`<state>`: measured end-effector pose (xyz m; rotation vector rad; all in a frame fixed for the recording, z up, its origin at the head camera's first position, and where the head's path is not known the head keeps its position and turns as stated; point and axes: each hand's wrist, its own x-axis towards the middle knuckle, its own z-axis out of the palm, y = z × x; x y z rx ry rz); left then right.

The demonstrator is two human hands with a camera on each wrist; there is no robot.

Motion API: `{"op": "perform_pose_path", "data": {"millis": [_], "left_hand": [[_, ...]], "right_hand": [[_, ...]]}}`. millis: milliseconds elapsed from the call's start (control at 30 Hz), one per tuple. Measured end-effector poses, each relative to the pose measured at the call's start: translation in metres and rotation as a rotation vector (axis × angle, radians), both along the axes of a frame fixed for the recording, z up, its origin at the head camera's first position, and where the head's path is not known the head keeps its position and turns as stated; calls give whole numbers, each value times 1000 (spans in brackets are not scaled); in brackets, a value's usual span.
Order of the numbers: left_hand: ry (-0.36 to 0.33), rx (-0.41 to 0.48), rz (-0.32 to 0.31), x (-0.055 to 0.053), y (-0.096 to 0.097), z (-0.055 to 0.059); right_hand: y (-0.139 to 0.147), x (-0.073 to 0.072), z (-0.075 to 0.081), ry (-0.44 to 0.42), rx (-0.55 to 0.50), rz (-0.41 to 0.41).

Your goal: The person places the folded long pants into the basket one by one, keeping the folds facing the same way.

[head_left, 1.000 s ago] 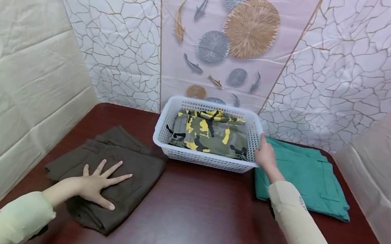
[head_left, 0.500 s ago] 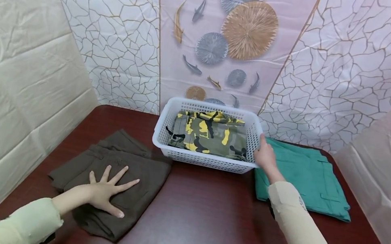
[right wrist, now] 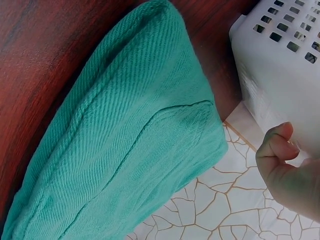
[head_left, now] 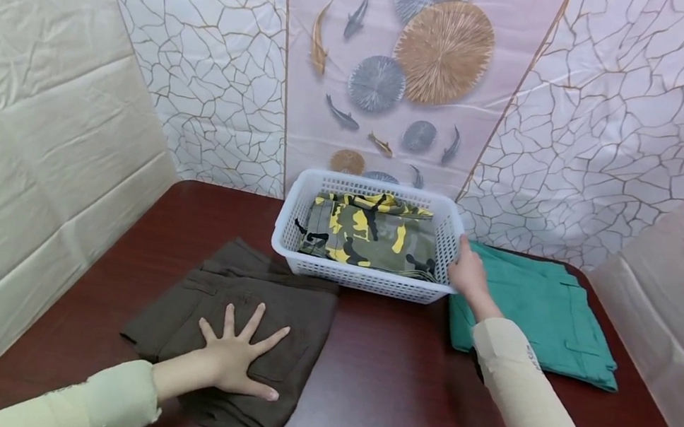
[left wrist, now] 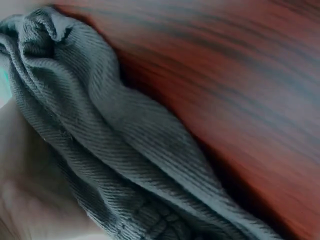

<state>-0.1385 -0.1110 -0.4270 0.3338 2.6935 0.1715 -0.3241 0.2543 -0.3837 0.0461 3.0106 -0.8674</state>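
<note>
A wall (head_left: 221,49) veined with golden lines rises behind the glossy red-brown table (head_left: 380,375).

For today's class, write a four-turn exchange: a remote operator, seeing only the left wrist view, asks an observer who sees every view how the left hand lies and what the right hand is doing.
Operator: I get one edge of the folded dark brown pants and just part of the left hand. How does that hand lie?
Observer: It lies with its fingers spread on top of the pants.
Operator: My view misses the right hand altogether. What is it doing?
Observer: It grips the right end of the white plastic basket.
</note>
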Motion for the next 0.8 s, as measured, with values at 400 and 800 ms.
{"op": "perform_pose_path", "data": {"millis": [400, 800], "left_hand": [[-7, 17, -6, 10, 37, -2], [121, 152, -443, -40, -72, 13]], "right_hand": [[5, 2, -2, 35, 22, 15], [1, -1, -2, 49, 5, 18]]}}
